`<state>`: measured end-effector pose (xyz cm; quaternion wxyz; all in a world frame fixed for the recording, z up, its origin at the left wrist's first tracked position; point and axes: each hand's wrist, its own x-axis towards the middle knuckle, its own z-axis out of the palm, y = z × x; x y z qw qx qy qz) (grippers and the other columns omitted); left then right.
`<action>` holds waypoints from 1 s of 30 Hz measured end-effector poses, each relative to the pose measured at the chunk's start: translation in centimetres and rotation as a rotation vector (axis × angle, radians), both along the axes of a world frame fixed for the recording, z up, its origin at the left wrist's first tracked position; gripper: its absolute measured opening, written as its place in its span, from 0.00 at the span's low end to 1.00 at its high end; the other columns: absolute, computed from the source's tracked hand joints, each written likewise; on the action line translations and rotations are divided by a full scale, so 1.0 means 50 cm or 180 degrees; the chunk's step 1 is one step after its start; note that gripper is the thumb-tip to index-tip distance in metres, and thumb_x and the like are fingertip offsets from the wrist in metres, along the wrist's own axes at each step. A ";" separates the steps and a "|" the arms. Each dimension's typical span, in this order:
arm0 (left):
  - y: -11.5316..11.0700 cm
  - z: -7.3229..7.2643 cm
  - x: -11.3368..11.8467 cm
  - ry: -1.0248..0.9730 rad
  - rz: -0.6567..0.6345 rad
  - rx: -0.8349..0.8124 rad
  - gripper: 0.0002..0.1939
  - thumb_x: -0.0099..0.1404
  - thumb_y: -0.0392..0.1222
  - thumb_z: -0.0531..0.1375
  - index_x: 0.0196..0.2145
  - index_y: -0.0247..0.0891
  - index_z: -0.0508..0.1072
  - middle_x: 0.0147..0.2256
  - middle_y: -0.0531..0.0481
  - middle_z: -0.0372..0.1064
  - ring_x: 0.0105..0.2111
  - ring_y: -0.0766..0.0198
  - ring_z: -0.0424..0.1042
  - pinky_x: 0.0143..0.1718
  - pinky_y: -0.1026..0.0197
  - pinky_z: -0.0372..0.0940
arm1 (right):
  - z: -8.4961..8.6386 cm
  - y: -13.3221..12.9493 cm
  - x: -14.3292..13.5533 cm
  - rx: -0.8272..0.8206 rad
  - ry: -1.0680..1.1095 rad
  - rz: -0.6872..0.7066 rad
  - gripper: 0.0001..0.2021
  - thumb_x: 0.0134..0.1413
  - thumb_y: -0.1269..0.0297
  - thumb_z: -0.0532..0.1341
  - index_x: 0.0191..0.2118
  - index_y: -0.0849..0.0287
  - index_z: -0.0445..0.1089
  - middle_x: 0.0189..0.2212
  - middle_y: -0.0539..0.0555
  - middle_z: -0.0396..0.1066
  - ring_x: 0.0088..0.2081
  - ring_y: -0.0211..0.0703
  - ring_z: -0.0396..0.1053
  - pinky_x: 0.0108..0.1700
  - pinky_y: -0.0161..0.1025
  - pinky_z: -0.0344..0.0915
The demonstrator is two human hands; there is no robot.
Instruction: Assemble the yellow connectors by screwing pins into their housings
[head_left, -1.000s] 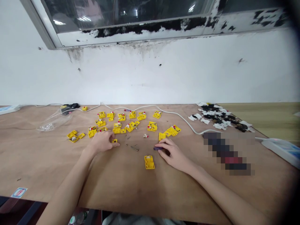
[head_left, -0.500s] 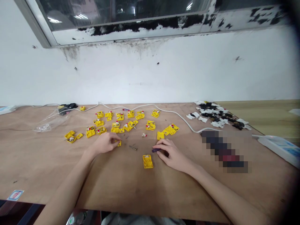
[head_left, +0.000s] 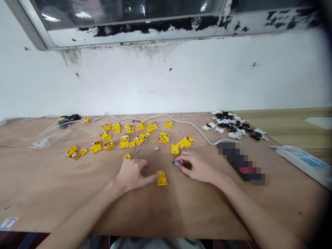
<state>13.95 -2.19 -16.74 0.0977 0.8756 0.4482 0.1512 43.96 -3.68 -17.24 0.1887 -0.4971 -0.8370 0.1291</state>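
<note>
My left hand [head_left: 135,173] is open over the brown table, its thumb tip at the left edge of an opened yellow case [head_left: 162,178]. A small yellow piece [head_left: 127,156] lies just behind that hand. My right hand [head_left: 193,165] is closed around a dark, slim tool [head_left: 177,163] whose tip points left. Behind the right hand is a flat yellow cover [head_left: 174,149]. A little white part with a red end [head_left: 156,149] lies between the hands, farther back. Several yellow cases with red and white parts [head_left: 124,138] are spread beyond.
A white cable [head_left: 192,124] runs along the back to a power strip [head_left: 306,162] at the right. Black and white pieces [head_left: 233,124] are heaped at the back right. A clear bag [head_left: 41,143] lies left; a blurred dark object [head_left: 241,162] is right.
My left hand has let go of the small yellow piece and moved right and nearer, to the opened case. The tool in my right hand has turned, and the view has shifted slightly.
</note>
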 end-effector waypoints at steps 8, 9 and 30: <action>-0.066 -0.029 0.076 0.0290 -0.0082 -0.0078 0.18 0.61 0.58 0.59 0.35 0.39 0.70 0.34 0.47 0.77 0.33 0.54 0.77 0.30 0.59 0.63 | 0.008 -0.004 0.019 -0.0113 -0.0127 -0.0066 0.10 0.59 0.65 0.60 0.46 0.53 0.74 0.36 0.55 0.71 0.41 0.49 0.68 0.46 0.47 0.65; -0.063 -0.028 0.073 0.0247 -0.0218 -0.0085 0.15 0.61 0.54 0.59 0.37 0.39 0.70 0.35 0.47 0.77 0.33 0.54 0.77 0.31 0.59 0.63 | 0.011 -0.007 0.015 -0.0066 -0.0105 -0.0068 0.13 0.59 0.64 0.61 0.50 0.53 0.73 0.39 0.56 0.70 0.43 0.50 0.68 0.48 0.48 0.65; 0.039 -0.034 -0.119 0.0210 0.0524 0.0609 0.12 0.67 0.44 0.56 0.46 0.41 0.73 0.40 0.46 0.77 0.40 0.57 0.75 0.35 0.61 0.64 | 0.000 -0.069 -0.105 -0.0234 0.0534 0.0600 0.22 0.57 0.65 0.66 0.57 0.52 0.68 0.46 0.56 0.72 0.49 0.52 0.66 0.52 0.48 0.65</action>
